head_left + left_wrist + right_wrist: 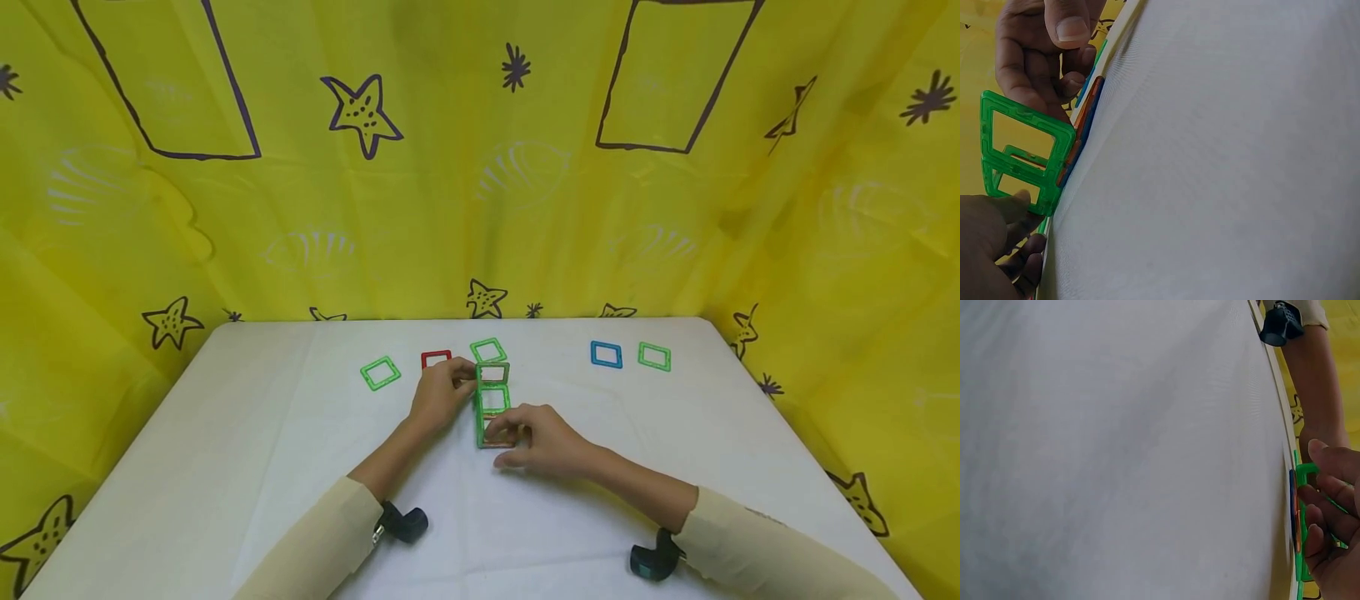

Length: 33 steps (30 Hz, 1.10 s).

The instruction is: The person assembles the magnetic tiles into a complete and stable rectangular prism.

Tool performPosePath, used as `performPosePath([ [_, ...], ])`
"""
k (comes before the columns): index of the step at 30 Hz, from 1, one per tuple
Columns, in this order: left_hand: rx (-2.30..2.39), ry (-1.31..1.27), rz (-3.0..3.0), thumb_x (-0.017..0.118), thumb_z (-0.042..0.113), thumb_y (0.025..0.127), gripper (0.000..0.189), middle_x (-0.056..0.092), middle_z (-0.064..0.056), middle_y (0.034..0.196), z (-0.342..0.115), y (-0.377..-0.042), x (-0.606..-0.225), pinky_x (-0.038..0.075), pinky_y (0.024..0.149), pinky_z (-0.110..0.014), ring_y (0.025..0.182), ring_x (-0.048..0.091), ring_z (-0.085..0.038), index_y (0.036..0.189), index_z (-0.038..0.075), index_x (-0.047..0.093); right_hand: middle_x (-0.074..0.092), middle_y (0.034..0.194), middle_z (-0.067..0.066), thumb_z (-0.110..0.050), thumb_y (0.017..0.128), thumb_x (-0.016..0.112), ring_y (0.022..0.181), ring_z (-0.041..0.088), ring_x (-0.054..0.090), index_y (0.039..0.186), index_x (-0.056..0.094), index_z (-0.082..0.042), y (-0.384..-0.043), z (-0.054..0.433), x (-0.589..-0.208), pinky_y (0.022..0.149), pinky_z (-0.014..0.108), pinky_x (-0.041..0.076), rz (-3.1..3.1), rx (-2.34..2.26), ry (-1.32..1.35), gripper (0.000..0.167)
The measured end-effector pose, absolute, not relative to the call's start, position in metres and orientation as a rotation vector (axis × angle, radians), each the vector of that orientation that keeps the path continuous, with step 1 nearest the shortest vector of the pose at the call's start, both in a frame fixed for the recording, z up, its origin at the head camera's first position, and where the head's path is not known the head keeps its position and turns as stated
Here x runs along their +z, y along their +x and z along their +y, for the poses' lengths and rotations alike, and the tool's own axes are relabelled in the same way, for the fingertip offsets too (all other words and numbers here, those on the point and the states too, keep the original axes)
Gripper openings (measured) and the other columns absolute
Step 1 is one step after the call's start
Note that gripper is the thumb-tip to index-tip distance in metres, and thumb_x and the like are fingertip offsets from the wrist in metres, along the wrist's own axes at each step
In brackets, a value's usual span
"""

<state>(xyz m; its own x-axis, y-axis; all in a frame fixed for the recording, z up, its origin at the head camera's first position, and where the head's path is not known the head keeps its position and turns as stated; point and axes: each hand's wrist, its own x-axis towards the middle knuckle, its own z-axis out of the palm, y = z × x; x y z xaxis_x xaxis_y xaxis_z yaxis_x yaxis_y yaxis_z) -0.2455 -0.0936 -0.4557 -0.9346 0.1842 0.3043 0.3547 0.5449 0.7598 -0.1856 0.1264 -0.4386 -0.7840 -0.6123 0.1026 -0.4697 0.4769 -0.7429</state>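
Observation:
A small structure of frame-shaped magnetic tiles (493, 388), mostly green with some orange, stands on the table; upright green tiles (1027, 128) show in the left wrist view. My left hand (438, 396) is at its far left side, thumb and fingertips pinching the edge of a green tile in the left wrist view. At the near right end is my right hand (551, 442), loosely bent, with its thumb apart from the fingers. Those fingers overlap the nearest tiles in the head view. An orange and blue edge (1295, 512) lies low beside the right fingers.
Behind the structure lie a red tile (437, 353) and a green tile (489, 341). Another green tile (380, 364) is to the left. A blue tile (592, 354) and one more green tile (655, 347) lie back right. The white table (300, 467) meets a yellow curtain (435, 233).

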Motion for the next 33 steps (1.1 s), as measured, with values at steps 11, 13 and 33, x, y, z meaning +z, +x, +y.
performPosePath([
  [11,-1.342,-0.472,-2.596,0.076,0.001,0.093,0.015,0.080,-0.006,0.098,-0.094,-0.246,-0.456,0.056,0.082,-0.038,0.089,0.072,-0.019,0.109,0.002,0.078,0.076,0.108,-0.001,-0.017,0.090,0.086,0.092,0.019,0.062,0.113,0.079,-0.012,-0.194,0.146,-0.430,0.078,0.031,0.049,2.635,-1.312,-0.934,0.024],
  [13,-1.345,-0.463,-2.602,0.076,0.001,0.094,0.016,0.080,-0.006,0.099,-0.094,-0.246,-0.456,0.057,0.083,-0.038,0.091,0.073,-0.019,0.109,0.002,0.078,0.076,0.109,0.001,-0.016,0.091,0.084,0.093,0.019,0.062,0.114,0.077,-0.010,-0.198,0.153,-0.429,0.079,0.033,0.050,2.660,-1.337,-0.899,0.025],
  [33,-1.349,-0.430,-2.641,0.076,0.002,0.095,0.020,0.079,-0.007,0.103,-0.094,-0.247,-0.459,0.057,0.086,-0.040,0.092,0.072,-0.021,0.115,0.001,0.077,0.074,0.116,0.004,-0.024,0.091,0.086,0.106,0.024,0.060,0.125,0.073,-0.008,-0.222,0.210,-0.439,0.091,0.044,0.050,2.816,-1.352,-0.622,0.040],
])
